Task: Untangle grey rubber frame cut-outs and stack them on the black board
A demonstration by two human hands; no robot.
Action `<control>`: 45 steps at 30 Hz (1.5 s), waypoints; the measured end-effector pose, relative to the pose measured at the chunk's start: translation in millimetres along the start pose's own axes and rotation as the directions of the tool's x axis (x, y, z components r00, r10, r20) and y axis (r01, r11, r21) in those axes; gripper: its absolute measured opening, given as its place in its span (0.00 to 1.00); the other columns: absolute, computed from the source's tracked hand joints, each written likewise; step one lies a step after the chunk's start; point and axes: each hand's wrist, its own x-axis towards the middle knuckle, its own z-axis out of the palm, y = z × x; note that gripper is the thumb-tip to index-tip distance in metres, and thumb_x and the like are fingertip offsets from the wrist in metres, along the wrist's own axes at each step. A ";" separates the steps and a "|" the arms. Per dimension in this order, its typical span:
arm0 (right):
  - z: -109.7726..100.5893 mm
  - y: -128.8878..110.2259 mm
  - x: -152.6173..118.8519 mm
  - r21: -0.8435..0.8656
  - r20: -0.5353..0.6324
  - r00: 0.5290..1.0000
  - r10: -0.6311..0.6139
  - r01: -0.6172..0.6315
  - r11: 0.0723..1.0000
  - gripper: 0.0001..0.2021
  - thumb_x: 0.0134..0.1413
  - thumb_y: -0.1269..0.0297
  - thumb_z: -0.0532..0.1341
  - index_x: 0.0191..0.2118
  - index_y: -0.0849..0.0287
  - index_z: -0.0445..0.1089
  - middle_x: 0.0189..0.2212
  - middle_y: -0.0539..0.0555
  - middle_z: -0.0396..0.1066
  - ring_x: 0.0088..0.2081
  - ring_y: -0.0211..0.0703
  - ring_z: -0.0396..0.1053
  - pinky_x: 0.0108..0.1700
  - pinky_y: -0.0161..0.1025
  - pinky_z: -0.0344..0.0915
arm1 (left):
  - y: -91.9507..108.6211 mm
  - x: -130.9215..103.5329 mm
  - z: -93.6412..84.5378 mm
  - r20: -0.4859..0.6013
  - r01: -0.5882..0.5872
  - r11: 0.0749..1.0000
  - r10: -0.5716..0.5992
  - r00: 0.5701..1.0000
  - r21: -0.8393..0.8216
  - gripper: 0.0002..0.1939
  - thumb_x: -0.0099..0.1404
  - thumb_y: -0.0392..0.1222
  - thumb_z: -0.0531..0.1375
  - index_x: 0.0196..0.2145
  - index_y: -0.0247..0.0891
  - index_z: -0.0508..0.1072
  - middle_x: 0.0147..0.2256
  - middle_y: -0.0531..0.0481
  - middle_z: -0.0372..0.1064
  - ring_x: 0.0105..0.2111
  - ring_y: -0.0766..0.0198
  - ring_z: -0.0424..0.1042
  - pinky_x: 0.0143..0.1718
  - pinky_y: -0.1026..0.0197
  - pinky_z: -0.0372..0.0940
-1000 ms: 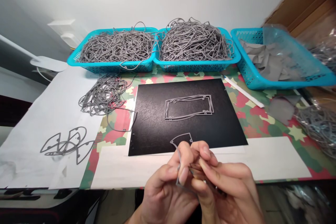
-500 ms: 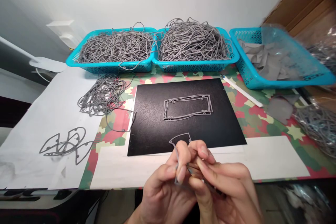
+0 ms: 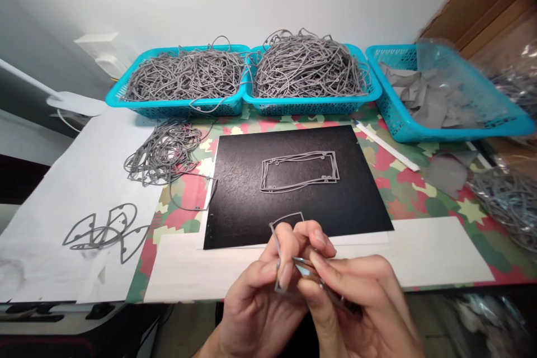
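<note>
Close to the table's front edge, my left hand pinches a thin grey rubber gasket between thumb and fingers. One end of the gasket's frame stands up above the knuckles; the rest is partly hidden by the fingers. My right hand is closed around metal tweezers, whose tips point left at the fingers of my left hand. Whether the tips touch the gasket is hidden. Beyond both hands, a few rectangular grey gaskets lie stacked on a black board.
Two blue baskets heaped with grey gaskets stand along the wall. A third basket holds grey scraps. A tangled gasket pile and several loose gaskets lie left. A white strip lies right of the board.
Both hands have shifted slightly left, still holding the gasket and the tweezers. More of the tweezers' tips now shows between the fingers. The stacked gaskets on the board have not moved.
</note>
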 end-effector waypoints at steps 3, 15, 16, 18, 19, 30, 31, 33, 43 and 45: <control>1.2 1.0 1.1 0.009 -0.031 0.999 0.021 -0.021 1.000 0.12 0.64 0.76 0.73 0.50 0.59 0.81 0.37 0.52 0.82 0.37 0.41 0.85 0.36 0.30 0.83 | 0.3 0.9 0.8 -0.002 -0.001 1.000 0.001 1.000 0.000 0.10 0.72 0.42 0.70 0.34 0.41 0.75 0.49 0.51 0.77 0.55 0.59 0.75 0.61 0.59 0.67; 7.6 10.1 -5.1 0.063 -0.066 0.997 0.032 -0.028 0.998 0.10 0.66 0.71 0.72 0.51 0.59 0.80 0.36 0.53 0.80 0.34 0.42 0.83 0.32 0.33 0.82 | -1.8 5.7 -10.4 0.061 0.030 0.980 -0.019 0.998 -0.195 0.08 0.78 0.38 0.64 0.37 0.43 0.77 0.56 0.56 0.80 0.62 0.65 0.77 0.69 0.61 0.65; 12.0 7.4 -6.4 0.065 -0.082 0.996 0.038 -0.033 0.997 0.10 0.66 0.72 0.72 0.51 0.59 0.80 0.37 0.53 0.80 0.35 0.42 0.83 0.33 0.33 0.82 | -3.0 6.4 -11.2 0.060 0.031 0.977 -0.019 0.998 -0.210 0.08 0.78 0.37 0.64 0.37 0.43 0.77 0.56 0.57 0.80 0.62 0.65 0.77 0.69 0.61 0.65; 20.8 0.7 -7.8 0.072 -0.150 0.985 0.084 -0.074 0.995 0.09 0.66 0.73 0.72 0.49 0.58 0.81 0.37 0.53 0.80 0.36 0.42 0.83 0.34 0.34 0.82 | -5.1 7.7 -12.1 0.059 0.029 0.972 -0.016 0.998 -0.232 0.07 0.77 0.37 0.65 0.38 0.44 0.76 0.57 0.58 0.81 0.63 0.65 0.77 0.71 0.61 0.64; 24.7 -3.1 -8.1 0.080 -0.184 0.975 0.120 -0.107 0.991 0.08 0.66 0.73 0.72 0.49 0.58 0.82 0.37 0.53 0.80 0.37 0.42 0.83 0.35 0.34 0.82 | -5.9 8.3 -12.3 0.060 0.028 0.970 -0.014 0.998 -0.241 0.06 0.76 0.37 0.66 0.38 0.44 0.76 0.57 0.58 0.81 0.63 0.66 0.77 0.72 0.60 0.63; 36.0 -15.9 -9.8 0.106 -0.245 0.938 0.246 -0.226 0.968 0.07 0.67 0.72 0.72 0.48 0.56 0.84 0.38 0.52 0.80 0.40 0.42 0.81 0.40 0.37 0.81 | -5.9 12.9 -11.4 -0.004 0.023 0.979 -0.025 1.000 -0.202 0.08 0.72 0.38 0.70 0.35 0.45 0.77 0.54 0.57 0.79 0.60 0.62 0.77 0.73 0.59 0.60; 36.3 -15.2 -9.3 0.105 -0.247 0.940 0.237 -0.217 0.971 0.07 0.67 0.72 0.72 0.48 0.56 0.84 0.38 0.52 0.80 0.40 0.42 0.81 0.41 0.37 0.81 | -5.3 12.9 -11.1 -0.012 0.032 0.980 -0.034 0.999 -0.196 0.08 0.72 0.39 0.71 0.34 0.44 0.77 0.53 0.56 0.79 0.60 0.61 0.77 0.72 0.59 0.60; 36.9 -14.0 -8.3 0.103 -0.252 0.942 0.220 -0.200 0.974 0.08 0.66 0.74 0.73 0.48 0.57 0.84 0.38 0.52 0.80 0.39 0.42 0.81 0.43 0.39 0.82 | -4.0 12.2 -10.8 -0.026 0.058 0.983 -0.063 0.998 -0.175 0.09 0.70 0.41 0.72 0.34 0.44 0.76 0.52 0.54 0.79 0.61 0.59 0.76 0.72 0.58 0.61; 35.5 -9.7 -7.3 0.055 -0.244 0.955 0.166 -0.158 0.986 0.08 0.66 0.73 0.72 0.48 0.56 0.83 0.38 0.53 0.81 0.39 0.45 0.82 0.45 0.43 0.85 | -1.0 8.3 -12.1 -0.047 0.118 0.985 -0.125 0.991 -0.125 0.09 0.69 0.45 0.73 0.38 0.44 0.77 0.51 0.51 0.78 0.64 0.52 0.74 0.64 0.57 0.70; 34.8 -8.9 -7.7 0.044 -0.227 0.962 0.152 -0.146 0.988 0.09 0.66 0.74 0.71 0.49 0.56 0.83 0.38 0.54 0.81 0.39 0.46 0.83 0.45 0.44 0.85 | -0.8 8.9 -12.1 -0.040 0.121 0.985 -0.127 0.991 -0.123 0.09 0.70 0.46 0.73 0.39 0.44 0.77 0.51 0.52 0.79 0.65 0.52 0.73 0.66 0.57 0.68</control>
